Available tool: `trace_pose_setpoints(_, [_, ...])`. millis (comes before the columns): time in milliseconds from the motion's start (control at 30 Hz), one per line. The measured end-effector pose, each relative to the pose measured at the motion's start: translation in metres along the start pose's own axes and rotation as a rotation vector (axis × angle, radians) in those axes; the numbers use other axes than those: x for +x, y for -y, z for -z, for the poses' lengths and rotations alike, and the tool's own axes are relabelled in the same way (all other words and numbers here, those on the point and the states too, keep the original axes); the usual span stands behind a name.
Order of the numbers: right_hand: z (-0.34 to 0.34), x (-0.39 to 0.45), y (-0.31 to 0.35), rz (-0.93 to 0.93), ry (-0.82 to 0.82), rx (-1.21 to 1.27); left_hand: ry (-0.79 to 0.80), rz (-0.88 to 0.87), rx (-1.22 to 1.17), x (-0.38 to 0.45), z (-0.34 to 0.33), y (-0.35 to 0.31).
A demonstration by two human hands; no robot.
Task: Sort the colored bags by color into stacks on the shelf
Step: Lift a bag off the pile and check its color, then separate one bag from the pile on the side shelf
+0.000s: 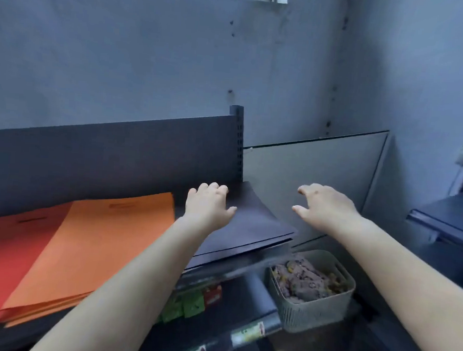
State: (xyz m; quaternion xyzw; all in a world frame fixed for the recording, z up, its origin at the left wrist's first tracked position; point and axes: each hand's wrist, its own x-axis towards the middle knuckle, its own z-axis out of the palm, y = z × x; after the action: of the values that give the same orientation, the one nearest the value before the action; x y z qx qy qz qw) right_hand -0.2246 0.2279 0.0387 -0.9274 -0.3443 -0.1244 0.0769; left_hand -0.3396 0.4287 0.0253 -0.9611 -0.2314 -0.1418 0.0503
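Note:
Three flat stacks of bags lie side by side on the dark shelf (111,165): a red stack (6,256) at the far left, an orange stack (93,248) beside it, and a black stack (251,225) at the shelf's right end. My left hand (209,204) rests on top of the black stack, fingers bent over its far part. My right hand (326,205) hovers just right of the black stack, past the shelf's end, fingers loosely spread and holding nothing.
A perforated shelf post (236,137) rises behind the black stack. A pale panel (320,175) leans against the wall to the right. Below stand a white basket (314,308) of small items and a lower shelf with green and red packets (190,303). Another dark shelf (450,218) sits far right.

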Motion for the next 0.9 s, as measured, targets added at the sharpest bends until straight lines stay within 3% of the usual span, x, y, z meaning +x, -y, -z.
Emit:
trace_pose_setpoints(267, [0.015,-0.051,-0.161,-0.202,0.030,-0.181,-0.067,-0.243,-0.058,0.042,-0.012,-0.178])
trace_pose_setpoints(533, [0.022,-0.123,-0.289,-0.433,0.041,-0.244,-0.034,-0.476,-0.191,0.045,-0.034,-0.348])
trace_pose_setpoints(900, [0.012,-0.177,-0.400,-0.721,0.035,-0.217,0.020,-0.757,-0.261,0.060,-0.073,-0.497])
